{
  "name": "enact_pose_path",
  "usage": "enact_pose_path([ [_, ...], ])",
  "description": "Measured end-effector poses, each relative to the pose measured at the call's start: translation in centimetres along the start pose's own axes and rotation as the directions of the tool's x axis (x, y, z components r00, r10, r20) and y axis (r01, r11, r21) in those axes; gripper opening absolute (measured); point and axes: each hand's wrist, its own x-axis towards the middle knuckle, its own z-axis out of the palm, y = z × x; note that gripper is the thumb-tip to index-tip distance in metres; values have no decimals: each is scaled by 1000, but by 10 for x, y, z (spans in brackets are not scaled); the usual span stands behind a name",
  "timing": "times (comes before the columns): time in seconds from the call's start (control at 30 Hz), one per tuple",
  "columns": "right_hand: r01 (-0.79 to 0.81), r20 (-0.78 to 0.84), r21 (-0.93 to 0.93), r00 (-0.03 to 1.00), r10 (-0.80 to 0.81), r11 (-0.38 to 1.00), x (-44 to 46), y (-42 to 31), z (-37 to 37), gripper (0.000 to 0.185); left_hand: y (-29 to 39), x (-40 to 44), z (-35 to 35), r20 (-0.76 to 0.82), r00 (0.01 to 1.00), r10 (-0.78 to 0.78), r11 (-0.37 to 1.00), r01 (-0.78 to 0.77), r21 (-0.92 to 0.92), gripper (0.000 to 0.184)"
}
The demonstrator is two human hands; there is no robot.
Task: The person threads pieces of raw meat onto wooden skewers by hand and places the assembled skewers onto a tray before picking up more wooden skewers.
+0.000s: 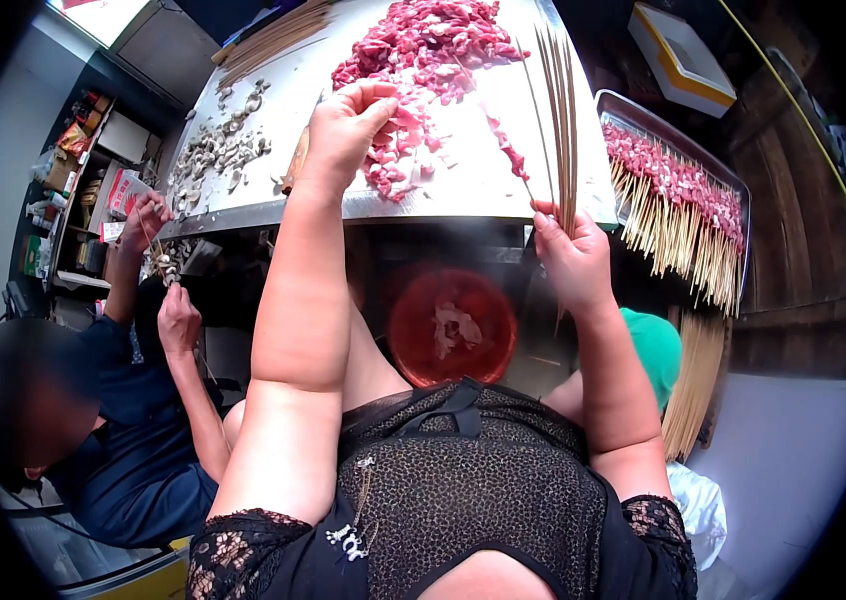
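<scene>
My right hand (573,255) is closed around a bundle of thin wooden skewers (565,130) that fan upward over the white table. From the same hand, one skewer with small pink meat pieces (505,148) threaded on it slants up to the left. Over the near left side of a heap of cut raw meat (423,50) is my left hand (348,125), its fingers curled into a pinch. What those fingers hold, if anything, is hidden. Loose meat pieces lie beside and below that hand on the white tabletop (473,195).
At right, a metal tray (746,215) holds rows of meat skewers. Greyish pieces (233,145) and loose skewers (278,40) lie on the table's left. A red basin (453,328) sits below the table edge. On my left, another person's hands (179,318) hold a skewer.
</scene>
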Motion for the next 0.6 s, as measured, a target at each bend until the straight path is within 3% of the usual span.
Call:
enact_pose_path([
  [0.03, -7, -2, -7, 1000, 7, 1000, 0, 0, 0, 18, -17, 9, -7, 41, 999, 26, 993, -31, 115, 15],
  [0.07, -14, -1, -16, 1000, 14, 1000, 0, 0, 0, 18, -17, 9, -7, 1, 999, 35, 909, -33, 415, 15],
  [0.17, -5, -20, -10, 1000, 5, 1000, 0, 1, 1, 19, -17, 11, -8, -15, 998, 65, 886, -51, 460, 17],
  [0.23, -13, -18, 6, 1000, 13, 1000, 0, -2, 1, 19, -19, 13, -9, -25, 999, 27, 982, -21, 187, 19],
  [0.4, -26, 1, 38, 1000, 26, 999, 1, 0, -1, 19, -6, 10, -9, -62, 998, -18, 1000, 18, -1, 20],
  [0.47, -24, 15, -4, 1000, 24, 1000, 0, 0, -1, 19, 0, 7, -5, -35, 991, -131, 957, 117, -265, 22],
  [0.6, -46, 22, -48, 999, 47, 998, -2, -2, 1, 19, 5, 5, 0, -26, 988, -152, 908, 129, -398, 26],
])
